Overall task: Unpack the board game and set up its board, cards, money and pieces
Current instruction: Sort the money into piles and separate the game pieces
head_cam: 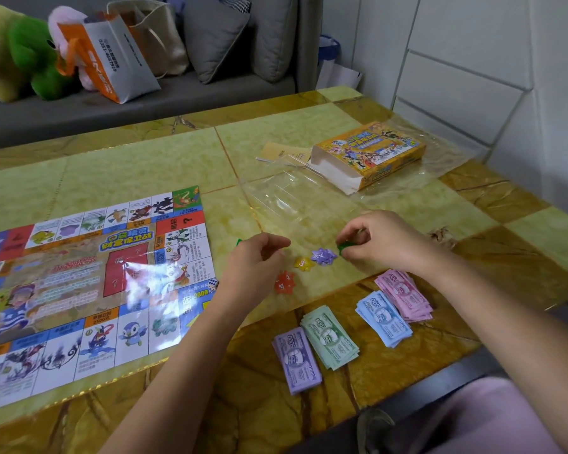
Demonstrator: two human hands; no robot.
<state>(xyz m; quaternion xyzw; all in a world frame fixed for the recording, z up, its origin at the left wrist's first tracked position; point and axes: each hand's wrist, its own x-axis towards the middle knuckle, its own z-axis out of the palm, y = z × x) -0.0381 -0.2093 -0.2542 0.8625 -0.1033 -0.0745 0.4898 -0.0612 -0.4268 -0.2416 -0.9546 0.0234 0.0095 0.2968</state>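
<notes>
Glossy board [79, 290] lies flat at left; four banknote stacks [330, 337] front-right; numbered star tokens [322, 256] just beyond.

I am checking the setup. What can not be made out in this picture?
Head view:
green piece: mostly covered by the right hand.
game board: left part cut by the frame edge; glare blurs its centre.
left hand: its curl hides whether it holds anything.

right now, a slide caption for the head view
Right hand pinches a green token beside the purple token; board and money stacks laid out.
</notes>
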